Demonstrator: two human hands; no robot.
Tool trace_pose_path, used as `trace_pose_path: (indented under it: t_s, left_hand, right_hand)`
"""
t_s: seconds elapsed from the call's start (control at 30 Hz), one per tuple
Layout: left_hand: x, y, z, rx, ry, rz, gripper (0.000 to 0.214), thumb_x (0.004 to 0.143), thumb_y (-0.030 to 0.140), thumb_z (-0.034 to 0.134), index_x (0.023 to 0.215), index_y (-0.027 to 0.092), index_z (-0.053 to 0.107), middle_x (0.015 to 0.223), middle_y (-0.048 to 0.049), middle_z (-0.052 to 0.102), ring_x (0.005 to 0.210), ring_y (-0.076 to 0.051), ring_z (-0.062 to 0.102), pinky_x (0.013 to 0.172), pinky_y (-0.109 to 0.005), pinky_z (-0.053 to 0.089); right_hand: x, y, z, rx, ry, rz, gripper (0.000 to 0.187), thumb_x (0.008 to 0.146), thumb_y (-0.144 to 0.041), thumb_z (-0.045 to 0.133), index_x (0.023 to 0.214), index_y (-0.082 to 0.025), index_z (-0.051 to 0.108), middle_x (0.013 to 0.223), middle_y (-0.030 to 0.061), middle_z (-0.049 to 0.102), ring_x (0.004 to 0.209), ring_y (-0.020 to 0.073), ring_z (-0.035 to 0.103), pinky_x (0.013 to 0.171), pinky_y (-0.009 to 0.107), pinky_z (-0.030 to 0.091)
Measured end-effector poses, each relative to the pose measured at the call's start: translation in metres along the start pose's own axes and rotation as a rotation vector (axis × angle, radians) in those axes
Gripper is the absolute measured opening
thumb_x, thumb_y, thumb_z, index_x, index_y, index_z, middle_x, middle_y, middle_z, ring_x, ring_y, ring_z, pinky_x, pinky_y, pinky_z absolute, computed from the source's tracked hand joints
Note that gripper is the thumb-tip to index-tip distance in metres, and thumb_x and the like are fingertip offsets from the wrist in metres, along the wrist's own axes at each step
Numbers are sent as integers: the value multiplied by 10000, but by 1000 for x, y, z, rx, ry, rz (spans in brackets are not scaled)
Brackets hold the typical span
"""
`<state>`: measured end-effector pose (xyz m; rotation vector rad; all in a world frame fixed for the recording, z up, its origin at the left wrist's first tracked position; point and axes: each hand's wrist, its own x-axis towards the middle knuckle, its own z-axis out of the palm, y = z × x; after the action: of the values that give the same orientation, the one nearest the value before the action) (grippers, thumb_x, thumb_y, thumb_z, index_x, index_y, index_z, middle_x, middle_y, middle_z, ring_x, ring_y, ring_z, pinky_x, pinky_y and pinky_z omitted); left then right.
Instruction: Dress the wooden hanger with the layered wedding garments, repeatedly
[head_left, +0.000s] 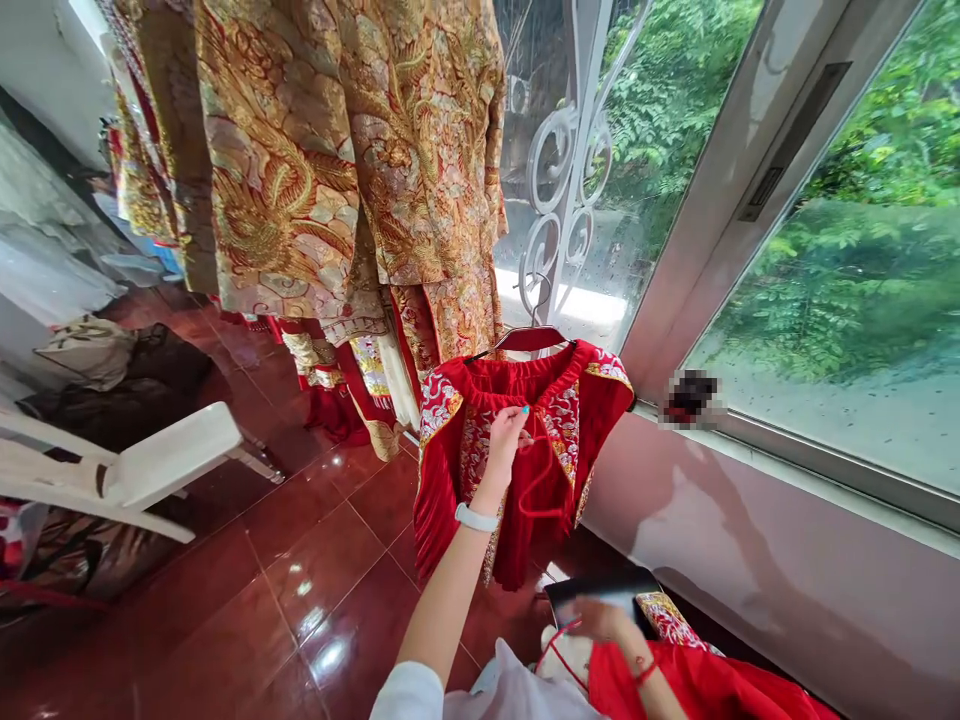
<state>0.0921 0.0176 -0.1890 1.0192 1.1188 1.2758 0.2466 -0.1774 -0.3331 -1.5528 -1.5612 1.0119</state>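
A red skirt with a gathered waistband and silver-and-gold embroidered panels hangs from a dark red hanger. My left hand, with a pale band on the wrist, is closed in a pinch at the front of the waistband. From its fingers a thin red cord loops down over the skirt. Lower right, my right hand is blurred by motion; its fingers are drawn together on a red cord that trails down to the left. Whether both cord parts are one piece, I cannot tell.
Gold embroidered garments hang behind at upper left. A white chair stands on the glossy red tile floor. To the right are a window and a low wall. Red cloth lies at bottom right.
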Motion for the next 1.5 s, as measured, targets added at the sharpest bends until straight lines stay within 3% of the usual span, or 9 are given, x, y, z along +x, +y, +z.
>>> trace_pose_path:
  t_s: [0.1,0.23,0.37,0.57,0.9,1.1,1.23,1.33,1.5]
  left_hand:
    - [20,4,13,335,301,4,372,832,427,683,1062,156,573,970,-111,679,870,-240,695,831,-397,550]
    - [37,5,32,470,413,17,504,840,332,656,1259,94,507,1200,-258,662,1159,-386,640,973,-495,473]
    - [36,-2,21,522,300,72,576,836,207,605,1371,49,460,1312,-280,630,1243,-367,610,995,-436,477]
    - [2,-23,-23,593,86,199,400,822,14,472,1155,141,653,1177,-161,730,1115,-263,684,986,-374,499]
    - [-115,-99,-82,785,-242,24,534,874,25,336,1354,149,537,1145,-166,724,1083,-248,686,951,-374,496]
    - [-123,-58,-114,733,-361,106,346,849,66,396,1117,206,565,1034,-89,679,949,-199,667,916,-345,506]
    - [-81,0,-81,663,58,353,315,848,257,590,1130,229,452,1039,-49,579,785,-160,622,778,-321,543]
    - [-34,41,-48,762,417,531,487,786,310,705,1171,209,425,1134,-116,574,974,-262,644,822,-393,550]
    - [10,61,-35,816,488,591,393,803,66,528,1164,177,418,1232,-187,576,1125,-334,632,870,-451,541]
  right_hand:
    - [48,-39,-34,24,-63,-50,286,741,-363,547,889,-224,749,713,6,699,645,187,636,695,323,541]
    - [124,-103,-39,178,168,-117,349,871,-389,479,1092,-212,682,854,39,713,820,207,677,829,343,535]
    - [174,-136,-17,211,440,-75,249,842,-344,520,971,-190,668,1047,102,728,995,239,662,944,359,481]
    - [196,-135,4,308,524,-19,301,757,-496,666,782,-205,594,864,101,719,826,242,657,793,342,491]
    - [203,-125,17,726,397,-3,507,640,-672,716,782,-226,520,628,-1,593,521,155,583,503,299,505]
    - [198,-125,5,750,380,-119,503,573,-624,785,742,-210,555,652,-38,543,566,111,503,535,257,473]
    - [182,-121,10,705,377,-176,450,637,-572,762,656,-210,495,589,-61,441,560,94,377,520,235,360]
    - [158,-110,19,672,357,-183,411,704,-558,708,668,-209,492,603,-57,436,566,98,349,532,242,329]
    - [141,-88,19,619,366,-155,374,707,-518,666,646,-216,453,606,-58,421,563,98,324,529,240,299]
